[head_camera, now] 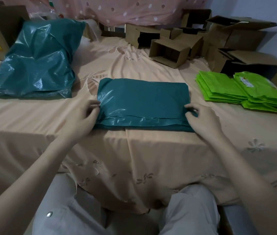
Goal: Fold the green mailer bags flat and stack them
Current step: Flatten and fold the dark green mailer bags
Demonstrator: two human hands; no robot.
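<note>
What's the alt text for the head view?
Two hands, left and right, pinch the ends of a folded dark green mailer bag on a peach bedsheet. Unfolded bags lie far left, lime packets right.

Arms: both bare from the frame edge to the wrists, no sleeves in view.
Left hand (85,114): bare, no glove.
Right hand (202,116): bare, no glove.
Trousers (63,209): pale grey fabric, creased over both thighs.
Fastening: one small round metal stud (49,214) on the left trouser leg.

Both hands forward — left hand (85,116) and right hand (202,119) — fingers curled, pinching.
</note>
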